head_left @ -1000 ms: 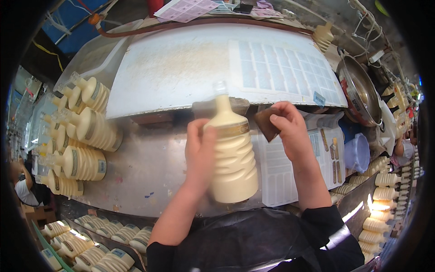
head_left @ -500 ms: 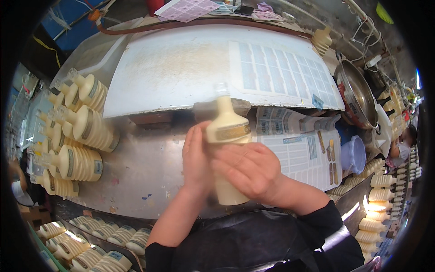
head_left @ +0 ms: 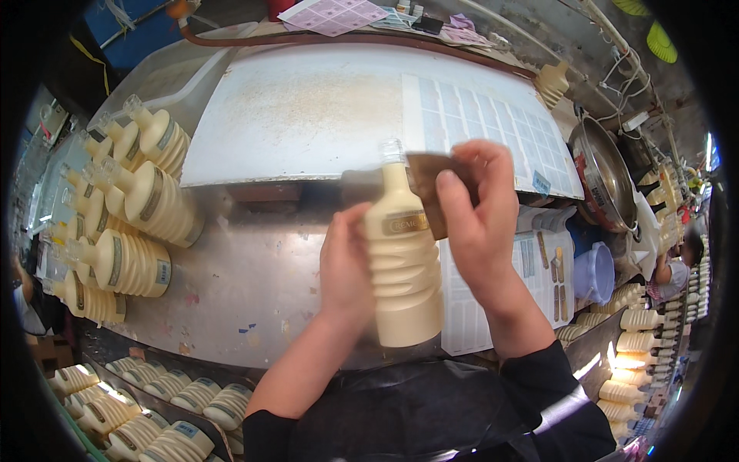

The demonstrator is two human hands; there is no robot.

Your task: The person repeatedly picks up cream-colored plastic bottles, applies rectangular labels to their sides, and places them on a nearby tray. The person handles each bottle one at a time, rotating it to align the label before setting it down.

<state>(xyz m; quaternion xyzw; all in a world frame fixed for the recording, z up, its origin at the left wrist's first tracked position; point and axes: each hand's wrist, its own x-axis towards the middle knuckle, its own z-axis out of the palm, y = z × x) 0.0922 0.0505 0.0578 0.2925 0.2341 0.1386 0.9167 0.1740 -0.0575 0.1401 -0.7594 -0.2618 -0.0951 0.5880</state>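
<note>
A cream-coloured ribbed bottle (head_left: 406,292) stands or is held nearly upright in front of me, with a clear threaded mouth and a gold-brown label band round its shoulder. My left hand (head_left: 344,266) is against its left side, gripping it; some of the fingers are hidden behind it. Beside the bottle's neck and shoulder, my right hand (head_left: 485,219) pinches a flat brown pad (head_left: 433,185) between thumb and fingers. The pad's lower corner comes close to the label; I cannot tell whether it touches.
Several like bottles lie stacked on the metal table (head_left: 231,285) at left. Label sheets (head_left: 469,308) and brushes lie right of the bottle, near a lilac bucket (head_left: 594,273) and a metal pan (head_left: 606,177). A white board (head_left: 308,108) spans the back. Crates of bottles (head_left: 177,393) flank me.
My right hand has left the bottle's front, risen to the right and now holds the brown pad. The bottle has shifted slightly right, with my left hand still at its side.
</note>
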